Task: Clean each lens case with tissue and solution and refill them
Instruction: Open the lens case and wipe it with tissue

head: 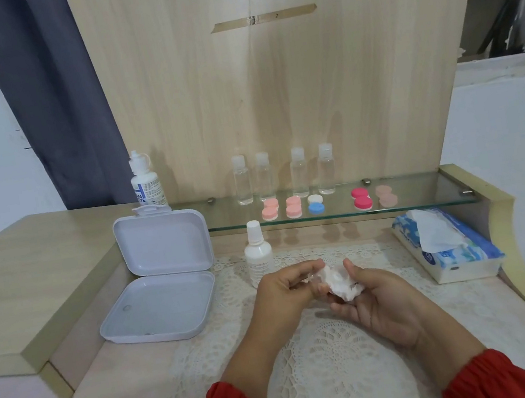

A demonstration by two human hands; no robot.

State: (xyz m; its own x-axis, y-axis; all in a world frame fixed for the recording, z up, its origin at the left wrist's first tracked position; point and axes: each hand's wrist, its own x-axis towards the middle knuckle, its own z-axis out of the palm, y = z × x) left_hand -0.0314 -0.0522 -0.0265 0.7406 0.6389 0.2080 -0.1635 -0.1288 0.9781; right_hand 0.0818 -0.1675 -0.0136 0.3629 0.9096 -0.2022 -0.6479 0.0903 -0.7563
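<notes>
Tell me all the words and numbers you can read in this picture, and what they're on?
"M" over "YE": ends of two big blue words on the tall white bottle on the glass shelf; the rest is hidden.
Small print on that bottle: too blurred to read.
Small white bottle near the hands: faint print, unreadable.
Tissue pack: round blue mark and print, too blurred.
Clear bottles, lens cases, white box: no text seen.

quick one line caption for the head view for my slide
Both hands, left hand and right hand, hold a crumpled tissue over a lace mat, lens cases lined up on the glass shelf.
</notes>
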